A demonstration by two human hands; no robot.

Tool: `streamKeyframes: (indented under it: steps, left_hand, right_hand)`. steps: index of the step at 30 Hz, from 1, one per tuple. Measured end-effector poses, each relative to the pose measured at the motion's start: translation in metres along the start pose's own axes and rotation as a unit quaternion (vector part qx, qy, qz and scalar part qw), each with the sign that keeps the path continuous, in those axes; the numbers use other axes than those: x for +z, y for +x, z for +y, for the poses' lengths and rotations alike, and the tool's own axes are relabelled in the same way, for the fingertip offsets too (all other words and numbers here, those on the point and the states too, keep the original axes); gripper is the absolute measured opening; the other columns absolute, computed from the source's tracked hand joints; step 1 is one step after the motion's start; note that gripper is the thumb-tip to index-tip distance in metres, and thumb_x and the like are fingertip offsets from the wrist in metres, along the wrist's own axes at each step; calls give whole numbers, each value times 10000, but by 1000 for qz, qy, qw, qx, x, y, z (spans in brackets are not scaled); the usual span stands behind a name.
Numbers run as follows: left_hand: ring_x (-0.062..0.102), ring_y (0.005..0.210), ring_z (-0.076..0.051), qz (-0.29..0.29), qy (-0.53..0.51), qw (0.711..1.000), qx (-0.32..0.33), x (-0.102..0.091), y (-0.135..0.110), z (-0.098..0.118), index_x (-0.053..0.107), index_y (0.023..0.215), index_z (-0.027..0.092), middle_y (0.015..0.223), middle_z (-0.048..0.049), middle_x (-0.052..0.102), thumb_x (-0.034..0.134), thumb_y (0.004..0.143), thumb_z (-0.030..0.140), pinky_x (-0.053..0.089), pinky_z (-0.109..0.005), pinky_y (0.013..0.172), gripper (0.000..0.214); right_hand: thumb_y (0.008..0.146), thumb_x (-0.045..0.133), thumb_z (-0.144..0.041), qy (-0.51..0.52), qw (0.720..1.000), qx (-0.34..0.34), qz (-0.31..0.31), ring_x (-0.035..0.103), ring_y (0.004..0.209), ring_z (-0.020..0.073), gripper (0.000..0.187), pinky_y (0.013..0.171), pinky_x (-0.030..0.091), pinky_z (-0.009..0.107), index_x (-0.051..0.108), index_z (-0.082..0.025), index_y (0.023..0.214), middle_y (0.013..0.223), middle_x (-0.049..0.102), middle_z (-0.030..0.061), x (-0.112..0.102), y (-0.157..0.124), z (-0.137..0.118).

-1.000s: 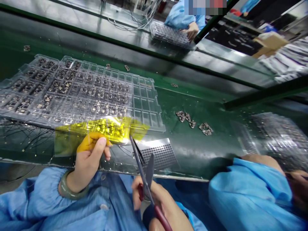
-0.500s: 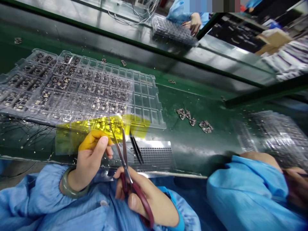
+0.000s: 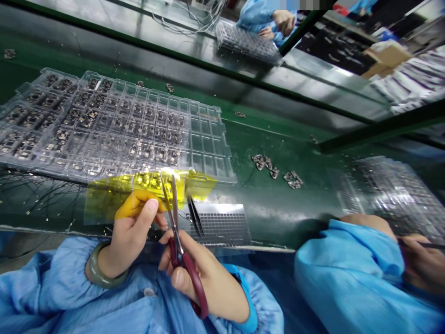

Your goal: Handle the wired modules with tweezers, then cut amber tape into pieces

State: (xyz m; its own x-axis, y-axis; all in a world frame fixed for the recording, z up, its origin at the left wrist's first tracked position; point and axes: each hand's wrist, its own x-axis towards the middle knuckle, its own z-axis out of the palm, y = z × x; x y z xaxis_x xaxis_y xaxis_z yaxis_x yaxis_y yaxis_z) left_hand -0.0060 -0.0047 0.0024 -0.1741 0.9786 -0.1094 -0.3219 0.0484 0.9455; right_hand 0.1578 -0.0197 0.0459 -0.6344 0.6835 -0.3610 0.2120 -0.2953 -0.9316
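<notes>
My left hand (image 3: pixel 132 232) pinches a clear sheet with a yellow film strip (image 3: pixel 149 185) that carries small circuit parts, holding it just above the near edge of the green belt. My right hand (image 3: pixel 205 283) grips red-handled scissors (image 3: pixel 174 218), whose blades point up into the yellow strip near its middle. Black tweezers (image 3: pixel 194 215) lie on the belt just right of the blades. Behind the strip sits a large clear compartment tray (image 3: pixel 208 139) filled with small dark circuit parts.
A perforated metal plate (image 3: pixel 225 225) lies at the belt's near edge. Loose small parts (image 3: pixel 274 169) are scattered mid-belt. A co-worker's blue sleeve (image 3: pixel 347 273) is at the right beside another clear tray (image 3: pixel 392 195). Across the belt another person's hands (image 3: pixel 278 23) work over a tray.
My right hand swung the scissors left and up from beside the tweezers into the yellow strip, and the blades have drawn closer together. My left hand has kept its hold.
</notes>
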Motion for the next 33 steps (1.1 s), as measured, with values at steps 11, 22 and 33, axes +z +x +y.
streamKeyframes:
  steps: [11, 22, 33]
  left_hand:
    - [666, 606, -150, 23, -2, 1000, -10, 2, 0, 2, 607, 822, 184, 664, -9, 681, 635, 875, 426, 567, -262, 593, 250]
    - [674, 650, -153, 8, -29, 999, -31, -1, -1, -4, 625, 854, 180, 719, -16, 685, 635, 885, 405, 567, -255, 577, 228]
    - [666, 626, -163, 20, -11, 999, -29, 2, 0, 1, 624, 812, 179, 695, -26, 680, 651, 857, 440, 562, -259, 559, 266]
  right_hand:
    - [816, 468, -781, -23, 999, -37, -9, 546, 724, 160, 697, 686, 481, 306, 455, -171, 1150, 869, 578, 47, -1, 7, 0]
    - [838, 450, -766, -59, 995, -72, 30, 583, 757, 178, 681, 726, 506, 326, 465, -170, 1167, 874, 618, 58, 2, 11, 5]
    - [821, 450, -786, -59, 996, -60, 29, 580, 751, 175, 690, 691, 495, 307, 450, -178, 1147, 886, 600, 58, 1, 12, 8]
